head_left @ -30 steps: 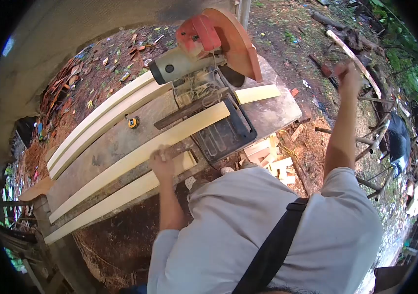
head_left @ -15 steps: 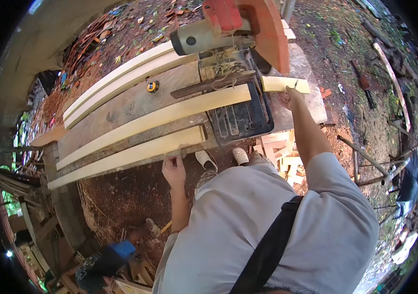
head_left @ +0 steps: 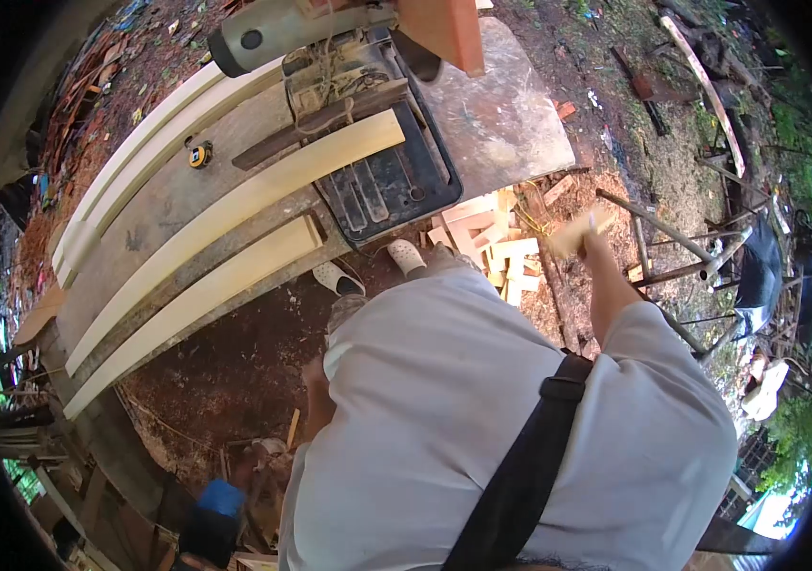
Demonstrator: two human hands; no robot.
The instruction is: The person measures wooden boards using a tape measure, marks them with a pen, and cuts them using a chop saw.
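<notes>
My right hand (head_left: 596,249) is held out to the right, past the table's edge, closed on a short wooden offcut (head_left: 570,234). A small pale item shows by the fingers, too blurred to name. My left hand (head_left: 313,371) hangs low beside my shirt, partly hidden, and its fingers cannot be made out. Nearest to it on the table are a long wooden board (head_left: 206,297) at the front edge and another board (head_left: 244,211) reaching onto the base of the miter saw (head_left: 368,205).
Several offcuts (head_left: 511,249) lie piled on the ground below the table (head_left: 511,114). A tape measure (head_left: 199,154) and two more boards (head_left: 154,157) are on the table's far side. A pole frame (head_left: 668,276) stands at right. Another person (head_left: 211,523) is at lower left.
My right hand has taken the short offcut off the table beside the saw and moved it out over the ground. My left hand has drawn back toward my body. The view has shifted right.
</notes>
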